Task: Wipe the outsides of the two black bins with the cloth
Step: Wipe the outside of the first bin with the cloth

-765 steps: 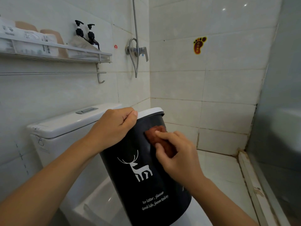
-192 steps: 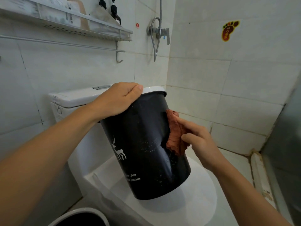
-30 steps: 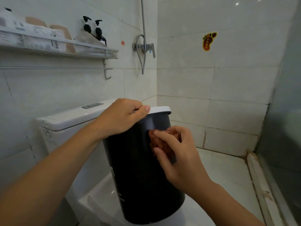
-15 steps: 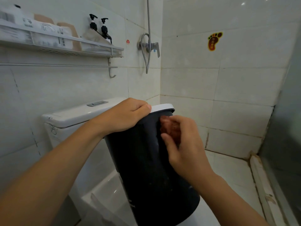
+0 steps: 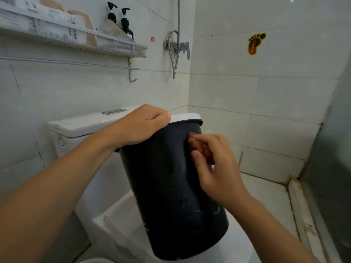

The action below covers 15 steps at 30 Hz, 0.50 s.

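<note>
Right now my left hand (image 5: 141,124) is clamped over the top of the black bin (image 5: 167,186), the fingers curled over its white rim (image 5: 187,117) at about eleven o'clock from the bin's middle, thumb laid along the rim's edge. That bin sits tilted, its top leaning away from me toward the wall and its base resting on the closed toilet lid (image 5: 237,249) at six o'clock. My right hand (image 5: 216,168) is against the upper right of the bin's side, at roughly two o'clock from its middle, with the fingers bent round the reddish-brown cloth (image 5: 199,149) and pressing it onto the black wall just below the rim. Only a small bunched part of the cloth shows past my fingers. The bin's side carries pale streaks and specks lower down.

Behind the bin, at nine to ten o'clock, stands the white toilet cistern (image 5: 79,128) with its flush button on top. Higher, at ten o'clock, a wall shelf (image 5: 76,42) carries packets and two dark pump bottles (image 5: 119,19). At twelve o'clock hangs the shower valve (image 5: 178,46) with a looped hose, and at one o'clock a foot-shaped sticker (image 5: 255,43) is stuck on the tiles. At the very bottom edge, around seven o'clock, a pale curved rim peeks in; I cannot tell what it belongs to.
</note>
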Available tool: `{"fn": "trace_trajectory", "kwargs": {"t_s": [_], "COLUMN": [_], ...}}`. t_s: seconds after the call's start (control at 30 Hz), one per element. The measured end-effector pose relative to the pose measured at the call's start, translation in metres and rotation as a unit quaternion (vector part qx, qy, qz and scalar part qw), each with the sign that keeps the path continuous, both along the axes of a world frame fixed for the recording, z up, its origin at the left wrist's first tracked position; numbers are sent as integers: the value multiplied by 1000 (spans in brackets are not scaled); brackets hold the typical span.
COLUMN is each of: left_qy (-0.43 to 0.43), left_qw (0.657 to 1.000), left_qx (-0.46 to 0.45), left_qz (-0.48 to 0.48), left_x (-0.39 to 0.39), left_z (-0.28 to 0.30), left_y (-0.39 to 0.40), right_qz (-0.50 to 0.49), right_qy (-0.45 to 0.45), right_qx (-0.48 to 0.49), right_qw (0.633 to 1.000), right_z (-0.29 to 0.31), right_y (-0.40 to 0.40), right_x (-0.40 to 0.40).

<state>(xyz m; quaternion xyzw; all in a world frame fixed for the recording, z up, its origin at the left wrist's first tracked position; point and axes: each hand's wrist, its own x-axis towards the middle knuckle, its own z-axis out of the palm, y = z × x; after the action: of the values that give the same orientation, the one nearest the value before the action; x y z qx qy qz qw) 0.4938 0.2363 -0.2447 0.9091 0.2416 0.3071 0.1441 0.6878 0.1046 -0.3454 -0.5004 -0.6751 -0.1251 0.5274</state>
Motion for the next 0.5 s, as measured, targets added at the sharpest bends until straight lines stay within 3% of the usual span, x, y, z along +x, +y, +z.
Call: {"fn": "trace_trajectory", "kwargs": {"t_s": [0.07, 0.23, 0.37, 0.4, 0.5], "left_qy": [-13, -31, -31, -31, -36], "left_qw": [1000, 999, 999, 999, 999], "left_qx": [-4, -13, -9, -9, -21], "left_qz": [-5, -6, -17, -15, 1], "left_x": [-2, -3, -2, -3, -6], "left_z": [-1, -2, -2, -2, -3], "left_y": [2, 3, 2, 2, 4], "right_qz": [35, -31, 32, 28, -27], "right_qy": [-54, 31, -141, -137, -13], "right_qx": [3, -20, 22, 21, -24], "right_qw": [998, 999, 989, 990, 999], "right_z": [-2, -1, -17, -16, -11], "right_y": [0, 4, -9, -7, -4], "right_x": [-1, 12, -5, -3, 7]}}
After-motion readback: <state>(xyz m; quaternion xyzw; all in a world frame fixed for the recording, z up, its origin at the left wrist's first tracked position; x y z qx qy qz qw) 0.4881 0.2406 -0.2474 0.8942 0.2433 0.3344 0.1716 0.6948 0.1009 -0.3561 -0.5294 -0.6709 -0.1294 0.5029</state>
